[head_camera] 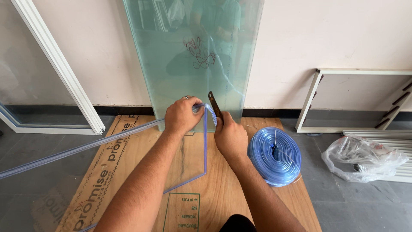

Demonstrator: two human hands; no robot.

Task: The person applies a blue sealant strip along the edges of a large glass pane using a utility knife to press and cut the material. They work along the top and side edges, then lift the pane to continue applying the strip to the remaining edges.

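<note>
My left hand (182,115) grips a clear bluish plastic strip (86,146) where it bends at the lower edge of a greenish glass pane (193,56) leaning against the wall. The strip runs off to the lower left and also down along the glass edge (205,141). My right hand (231,136) holds a thin dark metal blade (214,104), its tip pointing up beside the bend in the strip. Both hands sit close together over a plywood sheet (214,189).
A blue coil of plastic strip (274,155) lies on the plywood right of my right hand. A crumpled clear plastic bag (365,157) lies on white metal profiles at right. A white frame (356,99) and a glazed window frame (56,68) lean on the wall.
</note>
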